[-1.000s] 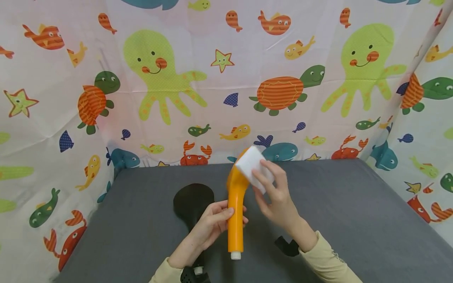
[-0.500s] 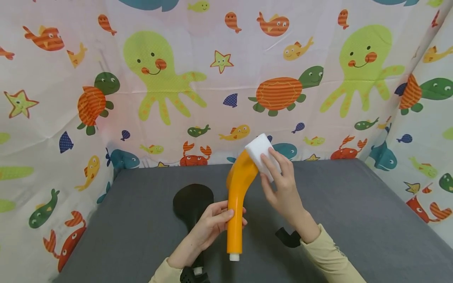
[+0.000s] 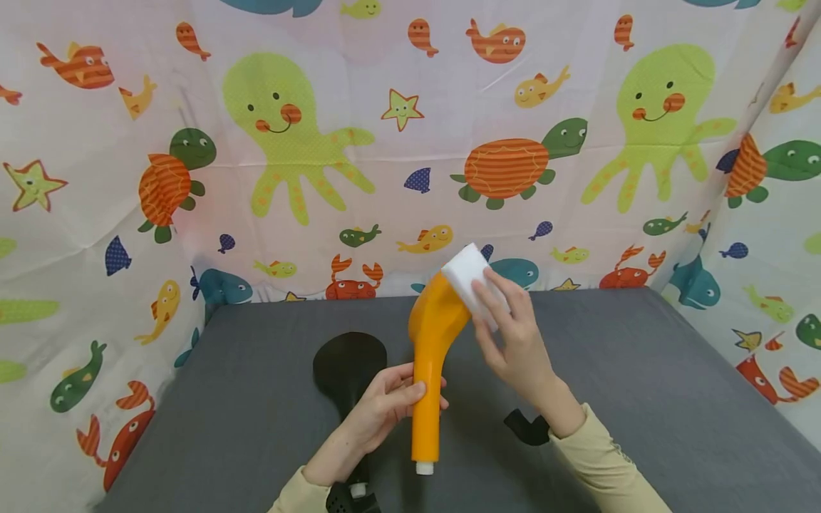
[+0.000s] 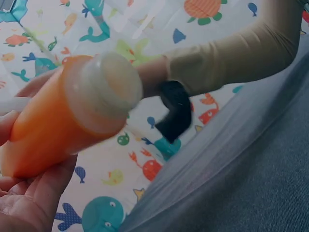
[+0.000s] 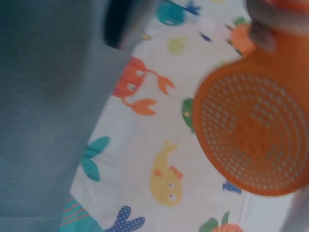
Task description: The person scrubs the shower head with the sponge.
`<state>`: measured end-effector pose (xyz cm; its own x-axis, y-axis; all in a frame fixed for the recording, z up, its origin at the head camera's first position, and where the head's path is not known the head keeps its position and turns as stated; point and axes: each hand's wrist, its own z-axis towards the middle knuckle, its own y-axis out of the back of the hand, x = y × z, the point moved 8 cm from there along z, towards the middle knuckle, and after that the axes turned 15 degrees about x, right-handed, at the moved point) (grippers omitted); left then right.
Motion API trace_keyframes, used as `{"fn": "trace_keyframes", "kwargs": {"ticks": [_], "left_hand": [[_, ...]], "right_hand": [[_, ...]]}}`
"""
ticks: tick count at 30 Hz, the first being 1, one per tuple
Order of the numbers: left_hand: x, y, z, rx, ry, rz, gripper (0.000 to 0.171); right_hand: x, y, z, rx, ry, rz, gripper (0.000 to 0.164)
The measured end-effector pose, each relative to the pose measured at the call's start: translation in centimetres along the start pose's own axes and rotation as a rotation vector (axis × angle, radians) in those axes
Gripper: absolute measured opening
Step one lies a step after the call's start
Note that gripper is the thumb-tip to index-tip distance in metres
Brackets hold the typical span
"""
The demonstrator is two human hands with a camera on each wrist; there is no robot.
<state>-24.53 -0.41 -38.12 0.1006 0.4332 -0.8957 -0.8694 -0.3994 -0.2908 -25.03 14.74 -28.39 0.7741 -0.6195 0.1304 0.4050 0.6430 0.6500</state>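
Observation:
An orange handheld shower head [image 3: 428, 385] is held upright above the grey table by my left hand [image 3: 385, 410], which grips its handle with the thumb in front. The white threaded end [image 4: 116, 84] of the handle faces the left wrist camera. My right hand [image 3: 518, 342] pinches a white sponge [image 3: 467, 274], whose lower left side lies against the right rear of the shower head's top. In the right wrist view the perforated spray face [image 5: 253, 130] shows, pointing away from the head camera. The sponge's contact side is hidden.
A black shower head [image 3: 349, 363] lies on the grey table [image 3: 256, 399] to the left, partly behind my left forearm. A dark wrist device [image 3: 529, 427] sits by the right wrist. A sea-animal printed curtain [image 3: 391, 164] stands behind and at the sides.
The sponge and right hand have moved up and slightly right along the shower head's top. The shower head has turned a little, so more of its back shows. Little differs over the last half second.

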Motion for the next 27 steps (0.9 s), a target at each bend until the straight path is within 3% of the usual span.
{"fn": "trace_keyframes", "kwargs": {"ticks": [3,5,7,11,14,19,22,27], "left_hand": [[0.0,-0.1,0.0,0.002,0.002,0.047,0.037],[-0.1,-0.2,0.0,0.008,-0.004,0.075,0.039],[-0.2,-0.2,0.1,0.006,-0.001,0.089,0.040],[-0.6,0.3,0.1,-0.021,-0.004,0.130,0.039],[-0.8,0.7,0.0,-0.046,-0.001,0.188,0.037],[-0.9,0.7,-0.1,-0.011,-0.010,0.264,0.041],[-0.9,0.5,-0.1,0.020,-0.022,0.307,0.044],[-1.3,0.5,0.0,0.009,-0.054,0.424,0.046]], "right_hand": [[-1.8,0.5,0.2,-0.003,-0.158,0.103,0.041],[-1.9,0.8,-0.1,-0.015,-0.196,0.137,0.041],[-1.3,0.9,-0.5,-0.026,-0.172,0.138,0.042],[0.9,0.8,-1.3,-0.040,-0.004,0.090,0.043],[1.9,1.1,-1.2,-0.065,0.054,0.092,0.042],[1.7,3.3,0.8,-0.130,-0.041,0.222,0.034],[1.3,4.2,1.9,-0.136,-0.114,0.303,0.037],[1.0,4.2,1.4,-0.130,-0.161,0.315,0.041]]}}
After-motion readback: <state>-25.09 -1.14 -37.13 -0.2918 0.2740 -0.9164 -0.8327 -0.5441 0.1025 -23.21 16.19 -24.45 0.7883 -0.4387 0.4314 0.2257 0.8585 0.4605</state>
